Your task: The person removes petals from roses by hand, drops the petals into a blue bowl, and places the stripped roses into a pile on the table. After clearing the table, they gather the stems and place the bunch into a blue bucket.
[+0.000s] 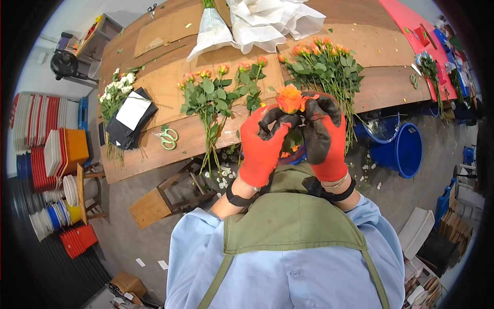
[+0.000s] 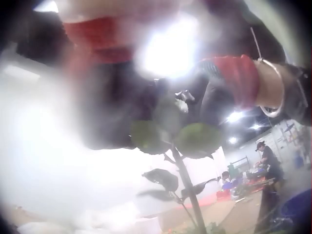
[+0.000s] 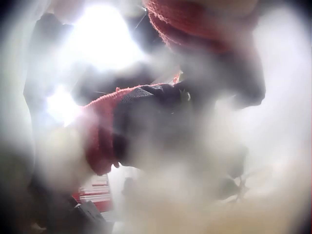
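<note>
- Apron (image 1: pixel 293 221), one, olive, worn over a blue shirt (image 1: pixel 288 278).
- Rose (image 1: pixel 290 99), one, orange, bloom upward, between both hands.
- Left hand (image 1: pixel 263 141), gloved: fingers curled, pinching the rose below its bloom.
- Right hand (image 1: pixel 328 131), gloved: fingers curled in at the bloom's side, pinching it.
- Leafy stem (image 2: pixel 187 190) and capped person (image 2: pixel 269 163): left wrist view only.
- Right wrist view: gloves (image 3: pixel 141 122), blurred.
- White-rose bunch (image 1: pixel 117 88), one; stool (image 1: pixel 154 206), one.

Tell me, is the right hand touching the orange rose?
Touching. In the head view, the right hand meets the right edge of the orange rose, with no gap between them.
</note>
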Motion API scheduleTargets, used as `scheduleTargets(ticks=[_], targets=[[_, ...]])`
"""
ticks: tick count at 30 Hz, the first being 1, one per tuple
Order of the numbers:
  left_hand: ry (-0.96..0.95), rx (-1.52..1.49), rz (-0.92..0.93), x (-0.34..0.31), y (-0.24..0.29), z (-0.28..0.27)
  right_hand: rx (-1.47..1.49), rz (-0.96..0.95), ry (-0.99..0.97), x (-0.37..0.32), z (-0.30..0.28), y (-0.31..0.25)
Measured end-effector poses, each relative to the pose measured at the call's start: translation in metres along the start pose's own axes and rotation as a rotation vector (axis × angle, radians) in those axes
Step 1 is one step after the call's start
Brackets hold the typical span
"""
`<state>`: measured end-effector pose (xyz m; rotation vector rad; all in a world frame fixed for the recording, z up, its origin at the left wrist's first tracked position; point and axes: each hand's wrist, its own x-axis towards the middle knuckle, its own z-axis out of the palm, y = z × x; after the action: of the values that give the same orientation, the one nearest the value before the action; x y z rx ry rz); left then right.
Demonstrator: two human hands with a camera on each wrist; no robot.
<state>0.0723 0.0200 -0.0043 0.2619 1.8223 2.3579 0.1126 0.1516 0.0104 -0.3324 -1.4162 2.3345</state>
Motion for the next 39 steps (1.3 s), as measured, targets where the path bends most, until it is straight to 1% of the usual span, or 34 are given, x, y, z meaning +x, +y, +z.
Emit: scheduleTargets(ticks=[2,3,5,6,7,9,11,13,16,18,20,23,24,25,26,27,28,29,30,32,33,35,37,39], targets=[[-0.003,-0.020,-0.013,-0.001,-0.001,-0.001,0.239,0.069,-0.074,0.010,-0.014,0.015],[0.019,-0.039,-0.005,-0.001,-0.001,-0.002,0.239,0.068,-0.075,0.009,-0.014,0.009],[0.044,-0.057,0.007,0.000,-0.003,-0.005,0.075,0.021,-0.037,0.007,-0.010,-0.008],[0.069,0.032,0.066,0.003,-0.005,-0.007,-0.052,-0.053,-0.049,0.006,-0.009,-0.012],[0.093,0.121,0.123,0.005,-0.006,-0.008,-0.052,-0.054,-0.052,0.004,-0.005,-0.017],[0.066,0.160,0.113,0.005,0.009,-0.005,-0.246,-0.146,-0.035,0.000,0.007,-0.027],[0.031,0.197,0.103,0.005,0.013,-0.001,-0.230,-0.189,-0.059,-0.001,0.009,-0.024],[0.048,0.300,0.213,0.003,0.007,-0.001,-0.472,-0.310,-0.056,-0.003,0.017,-0.024],[0.015,0.295,0.216,0.005,0.001,-0.002,-0.414,-0.292,0.009,-0.006,0.022,-0.020],[0.015,0.321,0.214,0.001,0.008,0.001,-0.393,-0.279,0.029,-0.006,0.021,-0.018],[0.013,0.349,0.213,0.000,0.007,0.002,-0.427,-0.382,0.008,-0.006,0.019,-0.017],[0.051,0.322,0.215,-0.004,-0.016,0.001,-0.392,-0.362,0.045,-0.009,0.020,-0.016],[0.157,0.258,0.165,-0.007,-0.023,0.005,-0.392,-0.363,0.045,-0.011,0.022,-0.015],[0.261,0.194,0.113,-0.009,-0.029,0.006,-0.265,-0.272,0.099,-0.013,0.024,-0.015],[0.260,0.192,0.114,-0.009,-0.033,0.005,-0.138,-0.181,0.151,-0.014,0.026,-0.015],[0.241,0.175,0.075,-0.009,-0.033,0.005,-0.140,-0.183,0.152,-0.014,0.023,-0.014],[0.221,0.157,0.035,-0.008,-0.032,0.007,-0.060,-0.139,0.147,-0.014,0.018,-0.010],[0.219,0.156,0.035,-0.009,-0.030,0.007,0.020,-0.093,0.143,-0.014,0.015,-0.009],[0.184,0.151,0.058,-0.009,-0.018,0.009,0.019,-0.094,0.145,-0.013,0.017,-0.013],[0.149,0.146,0.082,-0.008,-0.001,0.011,0.122,-0.105,0.052,-0.010,0.025,-0.023],[0.121,0.201,0.113,-0.007,0.005,0.011,0.121,-0.108,0.053,-0.009,0.024,-0.023],[0.086,0.251,0.151,-0.004,0.006,0.010,-0.265,-0.173,0.007,-0.007,0.019,-0.021],[0.045,0.399,0.255,-0.002,0.000,0.006,-0.248,-0.177,0.031,-0.008,0.017,-0.015],[0.031,0.405,0.255,-0.002,-0.005,0.004,-0.115,-0.198,0.076,-0.010,0.018,-0.011]])
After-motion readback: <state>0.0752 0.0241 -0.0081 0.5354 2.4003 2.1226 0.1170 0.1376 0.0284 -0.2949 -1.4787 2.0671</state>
